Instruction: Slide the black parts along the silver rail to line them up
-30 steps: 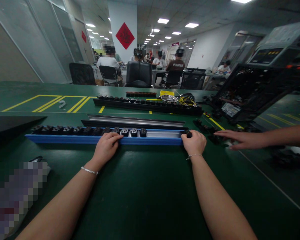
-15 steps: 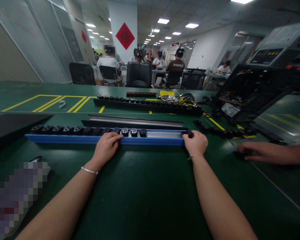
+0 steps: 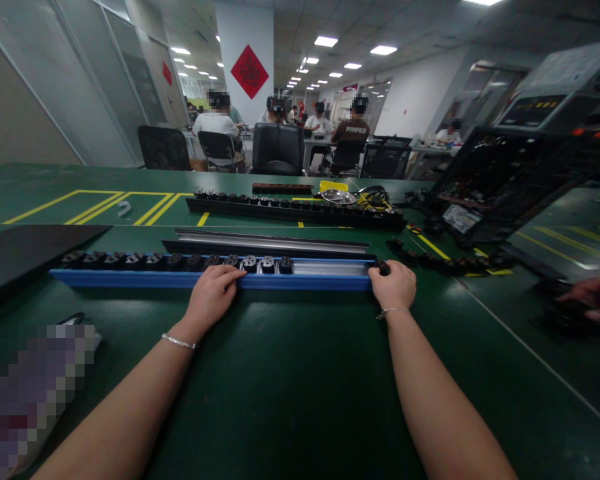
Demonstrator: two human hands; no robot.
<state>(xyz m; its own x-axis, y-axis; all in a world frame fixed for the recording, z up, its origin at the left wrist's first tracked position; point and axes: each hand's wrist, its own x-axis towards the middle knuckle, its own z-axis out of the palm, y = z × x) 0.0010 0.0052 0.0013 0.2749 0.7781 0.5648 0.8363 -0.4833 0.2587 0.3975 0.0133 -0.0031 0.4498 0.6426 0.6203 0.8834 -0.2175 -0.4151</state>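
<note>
A long blue rail (image 3: pixel 300 283) with a metallic inner channel lies across the green table in front of me. Several black socket modules (image 3: pixel 267 265) sit in a row along its left and middle part. My left hand (image 3: pixel 214 292) grips the rail's near edge around its middle, fingertips beside the modules. At the rail's right end my right hand (image 3: pixel 394 283) is closed around a small black module (image 3: pixel 381 267), mostly hidden by the fingers. Bare metal channel (image 3: pixel 330 266) shows between the last seated module and my right hand.
Behind the rail lies a black-edged metal channel (image 3: pixel 270 241), then a filled black rail (image 3: pixel 295 212). Loose black modules (image 3: pixel 450 265) lie to the right. Another person's hand (image 3: pixel 593 300) touches dark parts at the far right. A machine (image 3: pixel 520 160) stands behind; a blurred packet (image 3: pixel 35 393) lies left.
The other person's hand has moved right, away from my right hand, toward dark parts at the edge. My own hands and the blue rail stay almost the same.
</note>
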